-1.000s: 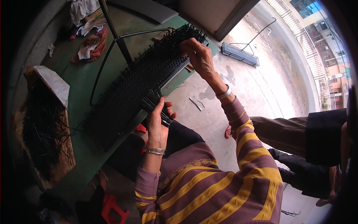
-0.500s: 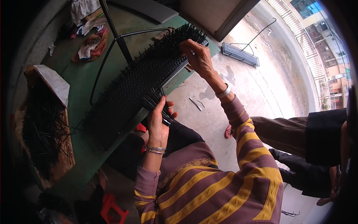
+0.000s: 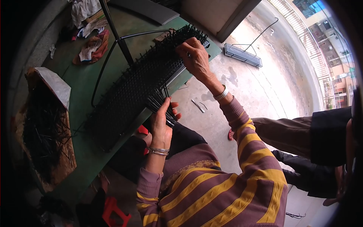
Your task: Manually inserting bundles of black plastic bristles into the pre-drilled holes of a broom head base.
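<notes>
A long black perforated mesh panel (image 3: 123, 96) lies slantwise across the green table. Dense black strips stand up in a bushy strip patch (image 3: 177, 39) over its far end. My left hand (image 3: 162, 123) is closed round a bundle of thin black strips (image 3: 155, 101), held by the panel's near edge with the strips' ends fanned out. My right hand (image 3: 196, 60) is closed in a pinch at the border of the bushy patch, over the mesh. Whatever its fingertips hold is too small and too hidden to make out.
A black metal rod frame (image 3: 120, 39) rises behind the panel. On the green table (image 3: 81, 81) lie crumpled cloths (image 3: 92, 47) and an open sack (image 3: 56, 85) of black strips. A similar framed panel (image 3: 242, 55) stands on the floor. People stand at right; a red stool (image 3: 115, 213) is below.
My right hand has shifted slightly left over the mesh, its fingers turned further inward. The left hand stays nearly in place, still holding the bundle.
</notes>
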Available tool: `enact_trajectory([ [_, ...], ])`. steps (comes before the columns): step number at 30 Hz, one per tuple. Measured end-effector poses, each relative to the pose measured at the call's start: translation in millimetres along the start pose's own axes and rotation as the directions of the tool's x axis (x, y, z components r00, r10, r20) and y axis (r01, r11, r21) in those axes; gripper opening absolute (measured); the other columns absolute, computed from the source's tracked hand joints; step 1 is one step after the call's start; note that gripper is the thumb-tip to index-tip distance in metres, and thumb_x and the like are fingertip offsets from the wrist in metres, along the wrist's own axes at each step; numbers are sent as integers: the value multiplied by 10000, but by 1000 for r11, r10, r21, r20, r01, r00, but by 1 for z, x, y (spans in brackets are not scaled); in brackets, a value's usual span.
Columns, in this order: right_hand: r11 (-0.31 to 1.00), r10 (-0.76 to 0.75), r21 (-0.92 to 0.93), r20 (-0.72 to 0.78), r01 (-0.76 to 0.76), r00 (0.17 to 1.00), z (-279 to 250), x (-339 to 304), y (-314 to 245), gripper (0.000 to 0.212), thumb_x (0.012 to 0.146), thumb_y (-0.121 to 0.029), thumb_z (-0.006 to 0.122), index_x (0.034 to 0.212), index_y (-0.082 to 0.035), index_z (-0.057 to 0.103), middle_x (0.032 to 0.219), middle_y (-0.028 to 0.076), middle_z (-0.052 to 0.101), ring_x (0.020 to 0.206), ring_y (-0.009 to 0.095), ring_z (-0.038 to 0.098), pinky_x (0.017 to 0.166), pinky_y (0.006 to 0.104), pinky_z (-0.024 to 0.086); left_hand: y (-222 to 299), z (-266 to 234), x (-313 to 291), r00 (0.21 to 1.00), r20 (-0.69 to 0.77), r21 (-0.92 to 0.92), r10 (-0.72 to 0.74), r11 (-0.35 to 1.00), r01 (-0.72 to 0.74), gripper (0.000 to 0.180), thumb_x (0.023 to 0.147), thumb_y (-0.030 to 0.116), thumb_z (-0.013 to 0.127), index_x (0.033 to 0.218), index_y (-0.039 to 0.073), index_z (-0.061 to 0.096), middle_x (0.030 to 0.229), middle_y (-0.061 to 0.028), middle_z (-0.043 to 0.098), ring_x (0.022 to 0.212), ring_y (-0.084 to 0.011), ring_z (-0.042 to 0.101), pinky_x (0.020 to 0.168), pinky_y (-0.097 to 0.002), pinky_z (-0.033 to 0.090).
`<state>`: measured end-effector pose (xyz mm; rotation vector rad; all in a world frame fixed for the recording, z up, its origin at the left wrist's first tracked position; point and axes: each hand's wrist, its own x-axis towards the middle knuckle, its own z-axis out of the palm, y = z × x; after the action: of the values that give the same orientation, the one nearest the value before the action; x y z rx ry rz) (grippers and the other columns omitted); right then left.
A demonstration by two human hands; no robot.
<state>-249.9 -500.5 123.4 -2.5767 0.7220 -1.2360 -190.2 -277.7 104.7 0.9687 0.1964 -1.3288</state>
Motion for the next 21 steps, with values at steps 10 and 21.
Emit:
enact_trajectory([
  [10,989,145,12,-9,-145,989,1,-13,-3,50,829,-123,676,872,-135,697,875,44,591,847,239,586,716,358,458,3,4,-2,1000,-6,3,18,1000,-18,163,923,243,656,1029,119,648,851,-39,680,649,-92,569,640,-315,516],
  [21,928,35,-371,44,-16,998,-2,-26,-25,176,894,-194,645,1047,-210,729,923,50,580,840,218,562,717,348,430,5,7,-6,999,-27,7,36,999,-36,160,916,233,663,1022,113,656,863,-40,683,653,-94,571,639,-315,524],
])
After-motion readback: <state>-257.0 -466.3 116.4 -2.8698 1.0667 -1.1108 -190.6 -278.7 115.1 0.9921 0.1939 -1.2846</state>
